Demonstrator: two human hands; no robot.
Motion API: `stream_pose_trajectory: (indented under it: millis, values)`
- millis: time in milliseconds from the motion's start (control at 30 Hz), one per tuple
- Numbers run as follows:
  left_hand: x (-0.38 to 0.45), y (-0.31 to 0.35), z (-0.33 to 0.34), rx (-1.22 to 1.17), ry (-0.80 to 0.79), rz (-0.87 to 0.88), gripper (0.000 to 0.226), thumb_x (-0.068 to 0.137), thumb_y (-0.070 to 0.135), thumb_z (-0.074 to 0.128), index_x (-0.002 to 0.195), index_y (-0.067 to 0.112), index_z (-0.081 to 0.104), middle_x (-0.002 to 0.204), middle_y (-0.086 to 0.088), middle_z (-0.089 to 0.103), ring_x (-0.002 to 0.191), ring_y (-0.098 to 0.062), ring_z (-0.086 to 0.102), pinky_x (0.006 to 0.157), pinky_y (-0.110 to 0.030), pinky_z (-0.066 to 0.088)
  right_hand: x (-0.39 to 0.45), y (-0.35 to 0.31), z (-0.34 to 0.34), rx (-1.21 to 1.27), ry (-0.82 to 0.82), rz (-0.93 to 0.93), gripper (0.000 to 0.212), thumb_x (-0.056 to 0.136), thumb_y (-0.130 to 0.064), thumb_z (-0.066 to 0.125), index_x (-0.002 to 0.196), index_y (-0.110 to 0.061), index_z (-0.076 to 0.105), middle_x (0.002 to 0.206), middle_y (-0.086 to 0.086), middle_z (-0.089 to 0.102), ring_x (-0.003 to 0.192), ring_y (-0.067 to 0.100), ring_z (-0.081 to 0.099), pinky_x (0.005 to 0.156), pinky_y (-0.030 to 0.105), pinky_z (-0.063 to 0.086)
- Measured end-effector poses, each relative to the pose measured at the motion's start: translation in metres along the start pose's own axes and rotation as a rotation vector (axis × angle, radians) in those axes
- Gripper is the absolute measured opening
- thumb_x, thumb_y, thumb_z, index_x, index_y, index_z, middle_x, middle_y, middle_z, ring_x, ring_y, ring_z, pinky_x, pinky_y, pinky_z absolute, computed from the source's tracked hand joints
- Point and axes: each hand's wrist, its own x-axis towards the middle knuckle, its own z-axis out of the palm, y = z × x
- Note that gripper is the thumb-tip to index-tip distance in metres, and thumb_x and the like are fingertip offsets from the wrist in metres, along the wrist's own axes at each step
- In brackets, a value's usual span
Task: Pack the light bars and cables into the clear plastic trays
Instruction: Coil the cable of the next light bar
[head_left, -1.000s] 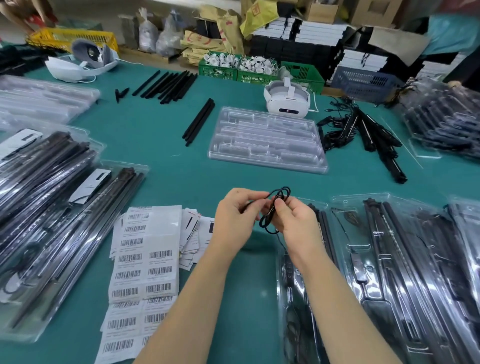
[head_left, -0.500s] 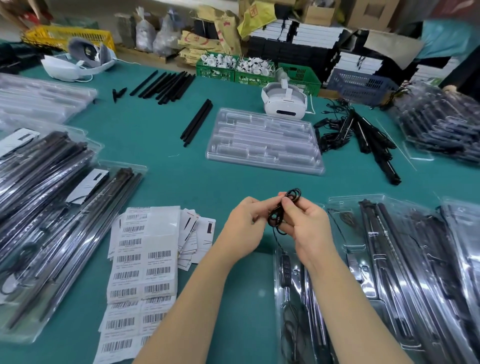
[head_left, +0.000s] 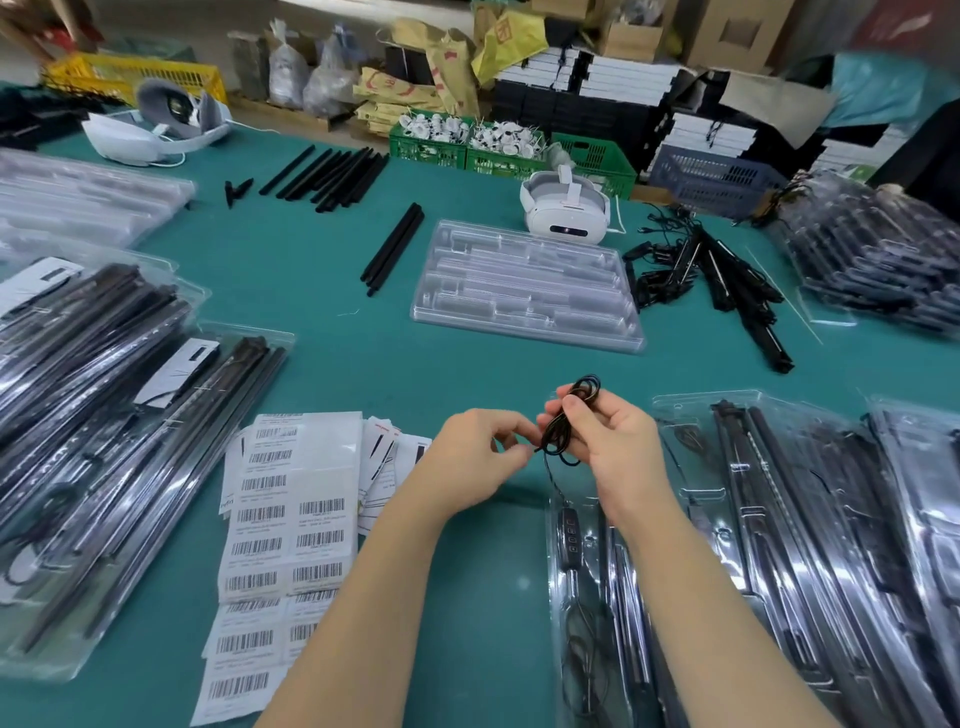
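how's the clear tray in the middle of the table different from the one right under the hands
The middle clear tray is empty, its moulded slots bare; the near tray already holds light bars and an inline controller. The middle clear tray lies crosswise to the view, apart from other trays; the near tray runs lengthwise beside other filled ones. Both are clear plastic on the green table.

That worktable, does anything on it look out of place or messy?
Mostly orderly, but two white headsets sit among the packing parts, and a heap of black bars and cables lies tangled beside the empty clear tray.
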Motion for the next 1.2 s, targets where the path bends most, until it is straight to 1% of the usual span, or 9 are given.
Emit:
stream_pose_trajectory:
  millis: [100,167,233,300,467,667,867,1067,1200]
  values:
    - [-0.007,-0.001,-0.013,-0.385,-0.069,-0.112,0.028,0.084,0.004,0.069,0.102,0.025,0.074,0.075,0.003,0.064,0.058,-0.013,0.058,0.053,-0.025,0.052,0.001,-0.003,-0.001,0.026,0.022,-0.020,0.011,0.099,-0.003,0.057,0.100,-0.004,0.068,0.082,0.006,0.074,0.076,0.021,0.073,0.072,0.026,0.059]
    - [-0.010,-0.003,-0.025,-0.726,-0.058,-0.158,0.032,0.081,-0.009,0.070,0.107,0.010,0.072,0.084,-0.009,0.067,0.073,-0.022,0.069,0.067,-0.029,0.059,0.003,-0.004,-0.001,0.068,0.050,-0.029,0.011,0.099,-0.003,0.057,0.099,-0.004,0.068,0.082,0.006,0.073,0.074,0.021,0.072,0.073,0.027,0.059]
    - [-0.010,-0.003,-0.032,-1.058,-0.002,-0.172,0.038,0.075,-0.013,0.075,0.109,0.002,0.070,0.091,-0.016,0.070,0.091,-0.031,0.073,0.079,-0.029,0.060,0.003,-0.004,0.000,0.090,0.071,-0.034,0.011,0.099,-0.004,0.058,0.100,-0.004,0.069,0.082,0.006,0.073,0.075,0.021,0.072,0.075,0.028,0.060]
    - [-0.007,-0.001,-0.031,-1.239,0.085,-0.182,0.037,0.074,-0.008,0.078,0.108,-0.001,0.067,0.093,-0.017,0.072,0.095,-0.032,0.074,0.078,-0.028,0.060,0.003,-0.003,0.001,0.093,0.065,-0.033,0.011,0.099,-0.005,0.058,0.101,-0.005,0.069,0.083,0.005,0.073,0.077,0.022,0.072,0.077,0.030,0.060]
    - [-0.002,0.003,-0.013,-0.921,0.281,-0.191,0.008,0.088,0.009,0.075,0.095,0.011,0.075,0.087,-0.009,0.073,0.078,-0.018,0.072,0.062,-0.026,0.058,-0.002,0.000,0.013,0.060,0.043,-0.029,0.011,0.099,-0.005,0.059,0.101,-0.005,0.069,0.084,0.005,0.075,0.080,0.023,0.074,0.075,0.028,0.060]
    - [0.002,0.006,0.000,-0.660,0.388,-0.074,0.013,0.088,0.002,0.071,0.088,0.015,0.075,0.076,-0.005,0.075,0.070,-0.013,0.069,0.059,-0.025,0.057,-0.008,0.001,0.025,0.037,0.027,-0.004,0.013,0.098,-0.004,0.059,0.097,-0.010,0.070,0.089,0.006,0.078,0.088,0.020,0.075,0.072,0.023,0.058]
    - [0.002,0.008,0.003,-0.580,0.358,0.025,0.023,0.086,0.004,0.074,0.089,0.026,0.075,0.085,0.006,0.077,0.084,-0.010,0.072,0.077,-0.019,0.055,-0.007,0.007,0.026,-0.174,0.049,-0.004,0.013,0.097,-0.010,0.062,0.098,-0.017,0.073,0.086,0.008,0.077,0.084,0.020,0.074,0.076,0.032,0.059]
    - [0.002,0.007,0.004,-0.487,0.357,-0.031,0.013,0.087,0.011,0.074,0.088,0.023,0.079,0.077,0.010,0.076,0.068,0.002,0.065,0.059,-0.010,0.046,-0.006,0.009,0.025,-0.246,-0.006,-0.027,0.014,0.098,-0.014,0.062,0.098,-0.024,0.072,0.086,0.002,0.078,0.087,0.019,0.074,0.077,0.030,0.059]
    - [-0.001,0.010,0.002,-0.435,0.315,0.018,0.025,0.092,0.013,0.068,0.093,0.035,0.078,0.089,0.016,0.077,0.087,0.000,0.070,0.080,-0.017,0.052,-0.002,0.005,0.021,-0.228,-0.034,-0.038,0.016,0.098,-0.012,0.062,0.099,-0.023,0.072,0.087,0.001,0.078,0.088,0.015,0.074,0.078,0.024,0.058]
